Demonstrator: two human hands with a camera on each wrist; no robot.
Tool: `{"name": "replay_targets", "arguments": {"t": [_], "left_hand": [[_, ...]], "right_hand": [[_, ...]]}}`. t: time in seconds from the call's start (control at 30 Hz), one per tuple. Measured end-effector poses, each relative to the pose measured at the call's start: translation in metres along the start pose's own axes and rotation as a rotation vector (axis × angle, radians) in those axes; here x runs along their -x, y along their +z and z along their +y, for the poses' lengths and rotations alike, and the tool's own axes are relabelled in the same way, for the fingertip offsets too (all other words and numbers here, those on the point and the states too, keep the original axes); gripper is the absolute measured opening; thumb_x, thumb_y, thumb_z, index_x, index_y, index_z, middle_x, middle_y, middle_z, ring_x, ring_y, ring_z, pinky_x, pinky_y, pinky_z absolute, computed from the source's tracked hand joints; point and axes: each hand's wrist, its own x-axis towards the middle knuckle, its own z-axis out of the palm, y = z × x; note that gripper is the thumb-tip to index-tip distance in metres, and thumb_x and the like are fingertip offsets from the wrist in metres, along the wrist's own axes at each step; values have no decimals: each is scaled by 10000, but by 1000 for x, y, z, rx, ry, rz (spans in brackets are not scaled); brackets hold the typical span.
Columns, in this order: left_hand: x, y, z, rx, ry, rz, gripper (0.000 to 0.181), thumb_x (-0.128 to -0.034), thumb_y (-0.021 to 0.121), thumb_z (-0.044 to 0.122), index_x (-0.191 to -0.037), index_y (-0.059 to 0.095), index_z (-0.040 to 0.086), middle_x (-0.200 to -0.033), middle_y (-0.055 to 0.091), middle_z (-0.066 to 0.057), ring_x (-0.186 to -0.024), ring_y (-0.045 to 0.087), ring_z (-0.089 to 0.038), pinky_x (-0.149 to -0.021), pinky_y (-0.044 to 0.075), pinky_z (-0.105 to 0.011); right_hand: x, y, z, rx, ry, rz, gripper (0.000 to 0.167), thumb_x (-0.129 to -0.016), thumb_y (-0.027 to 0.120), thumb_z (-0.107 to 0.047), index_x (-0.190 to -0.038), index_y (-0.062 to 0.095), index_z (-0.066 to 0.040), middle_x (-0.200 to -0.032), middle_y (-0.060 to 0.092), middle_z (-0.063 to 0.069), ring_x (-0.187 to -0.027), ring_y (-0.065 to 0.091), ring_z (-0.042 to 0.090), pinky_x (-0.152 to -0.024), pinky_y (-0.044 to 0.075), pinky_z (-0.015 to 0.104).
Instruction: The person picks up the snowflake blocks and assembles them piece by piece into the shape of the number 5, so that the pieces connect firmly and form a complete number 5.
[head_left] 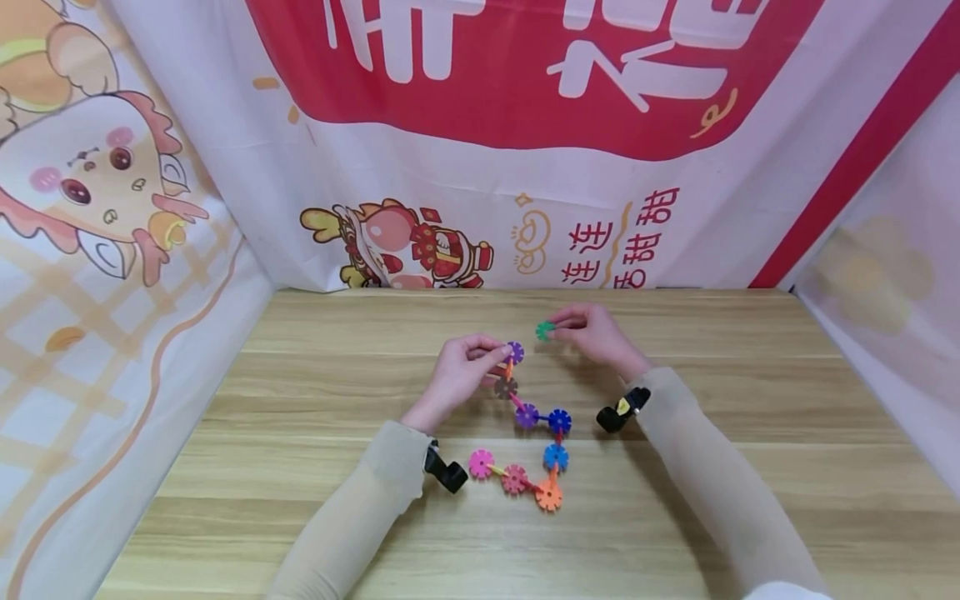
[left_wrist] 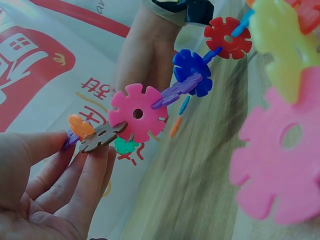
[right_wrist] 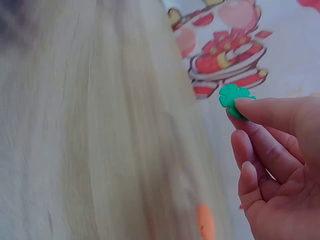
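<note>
My left hand (head_left: pixel 467 371) pinches a purple notched snowflake disc (head_left: pixel 514 353) at the far end of a chain of interlocking discs. Next to it in the chain come an orange disc (left_wrist: pixel 81 125), a brown disc (left_wrist: pixel 102 138) and a pink disc (left_wrist: pixel 138 113). From there the chain bends toward the front through a dark blue disc (head_left: pixel 559 421), a light blue disc (head_left: pixel 556 457) and an orange-coloured disc (head_left: pixel 549 495), ending at a bright pink disc (head_left: pixel 482 464). Farther right, my right hand (head_left: pixel 594 335) pinches a separate green snowflake disc (right_wrist: pixel 233 99) between thumb and fingers, apart from the chain.
Everything is over a wood-grain table (head_left: pixel 315 517). Printed cloth (head_left: pixel 465 137) hangs behind its back edge and along both sides. Each wrist wears a black camera, the left one (head_left: pixel 448 475) close to the pink end of the chain.
</note>
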Motion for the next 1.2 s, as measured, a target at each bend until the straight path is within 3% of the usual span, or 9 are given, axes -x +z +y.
{"name": "replay_targets", "arguments": {"t": [0.3,0.43,0.6,0.73,1.03,1.2], "left_hand": [[-1,1,1,-1,0,16,186,-965,730,163,-1074,719,13,-977,733,-95,-806,712,-217,-720,615,-361],[-2,1,0,0,0,19,191,-966,728,168,-1075,719,12,-982,730,-99,-816,711,-218,-724,614,-351],[-2,1,0,-1,1,17,205,-970,725,179,-1084,715,9,-988,728,-99,-824,711,-221,-726,613,-343],[-2,1,-1,1,5,14,197,-974,719,176,-1082,719,11,-987,733,-99,-821,714,-220,-722,613,-344],[0,2,0,-22,9,9,195,-982,711,194,-1067,728,20,-982,736,-91,-827,717,-220,-716,614,-346],[0,3,0,-51,7,24,186,-978,717,203,-1055,737,35,-968,735,-84,-837,714,-220,-728,614,-360]], "right_hand": [[21,3,-27,-105,-56,-1,256,-920,778,-134,-1158,723,-61,-1067,742,107,-970,696,246,-932,543,452],[27,4,-33,-140,-81,-14,234,-925,765,-106,-1149,724,-48,-1094,722,190,-974,691,306,-945,523,532],[34,6,-37,-185,-126,-42,177,-935,744,-63,-1108,728,-33,-1099,707,226,-992,670,382,-924,529,545],[38,8,-37,-199,-150,-59,151,-940,743,-78,-1088,735,-49,-1096,705,211,-992,656,403,-912,526,570],[39,12,-35,-204,-178,-81,126,-932,750,-59,-1057,766,-61,-1027,741,78,-947,698,270,-911,538,552],[37,11,-37,-178,-186,-94,129,-912,786,-107,-1037,786,-74,-1004,753,68,-935,711,258,-874,575,440]]}}
